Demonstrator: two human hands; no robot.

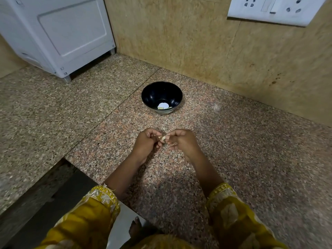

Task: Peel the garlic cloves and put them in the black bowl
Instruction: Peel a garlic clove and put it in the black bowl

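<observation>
- Garlic clove (163, 138) sits pinched between my 2 hands, above the bench (233, 150) and well short of the black bowl (152, 94). It is small and mostly hidden by fingertips, so I cannot tell how much skin is left on it.
- My left hand (146, 143) curls round 1 end with thumb and fingers. My right hand (182, 142) nips the other end, its other fingers folded in.
- I judge the step to be the peeling itself. I want the left hand to hold firm without crushing, and the right to catch a loose edge of skin with a nail and draw it along the clove, not across.
- A bare clove is likely slippery, so I work low over the bench in case it pops free.
- Pale pieces (160, 108) lie in the bottom of the bowl, probably peeled cloves. This 1 goes there only once it is bare.
</observation>
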